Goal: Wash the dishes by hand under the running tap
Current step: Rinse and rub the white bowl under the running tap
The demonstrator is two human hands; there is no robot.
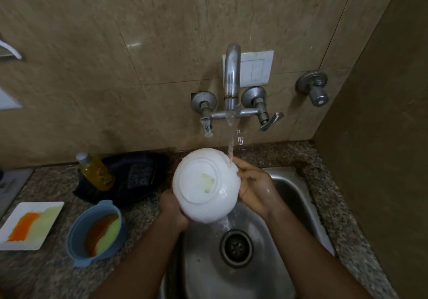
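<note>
fingers of the right hand (pixel 253 186) are lying fairly straight against the rim of the white bowl (pixel 205 185), while the left hand (pixel 172 208) is cupping it from below, its fingers hidden behind. the steel sink (pixel 298 196) is sitting under everything. the bowl is being held bottom up above it, under water running from the tap (pixel 231 78). on the granite counter (pixel 53 273) a smeared blue bowl (pixel 97 231), a white plate (pixel 30 224) and a yellow bottle (pixel 96 171) are waiting.

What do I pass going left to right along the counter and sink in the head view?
White plate → blue bowl → left hand → white bowl → right hand.
</note>
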